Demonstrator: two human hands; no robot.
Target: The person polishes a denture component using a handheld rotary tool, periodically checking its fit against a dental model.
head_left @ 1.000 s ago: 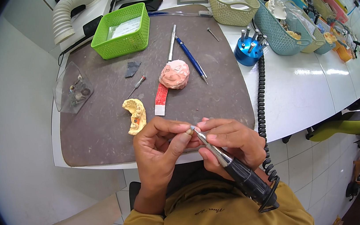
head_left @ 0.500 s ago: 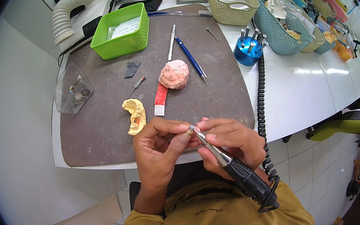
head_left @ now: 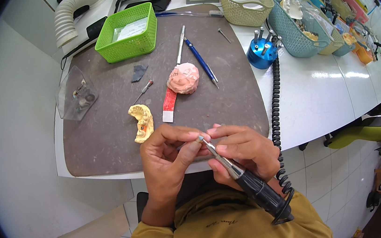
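Note:
My right hand (head_left: 248, 147) is closed around a black and silver rotary handpiece (head_left: 254, 182), its tip pointing up and left. Pinched between the thumb and fingers of my left hand (head_left: 169, 159) is a tiny piece, mostly covered by the fingertips; its kind cannot be made out. A small light-blue tip (head_left: 199, 138) shows where the handpiece's end meets that pinch. Just beyond my left hand, a cream dental model (head_left: 143, 122) lies on the brown mat (head_left: 104, 147). Farther off sits a pink dental model (head_left: 183, 79) beside a red and white strip (head_left: 168, 105).
A blue pen (head_left: 201, 61), a small screwdriver (head_left: 144, 91) and a clear tray (head_left: 76, 95) lie on the mat. Behind stand a green basket (head_left: 130, 48) and a blue bur holder (head_left: 261, 57). The handpiece's coiled cord (head_left: 276, 114) hangs over the table's right front edge.
The handpiece has shifted very slightly left and its tip has turned a little against the pinched piece. Both hands otherwise keep nearly the same place and hold.

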